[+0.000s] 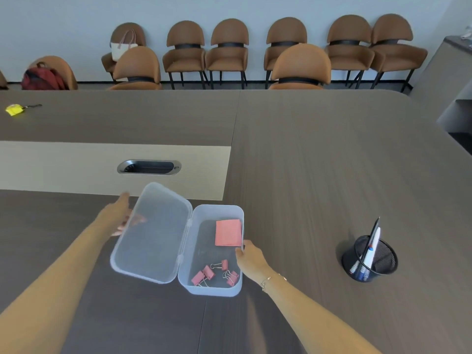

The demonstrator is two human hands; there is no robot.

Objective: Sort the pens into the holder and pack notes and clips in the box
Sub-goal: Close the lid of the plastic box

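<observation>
A clear plastic box sits on the table in front of me. Inside lie a pink pad of notes and several pink binder clips. Its hinged lid is swung open to the left and tilted up. My left hand grips the lid's far left edge, fingers showing through the plastic. My right hand holds the box's right rim. A black mesh pen holder with several pens stands to the right.
A cable slot is set in the light strip of the table behind the box. A yellow item lies far left. Brown chairs line the wall; a red backpack rests on one.
</observation>
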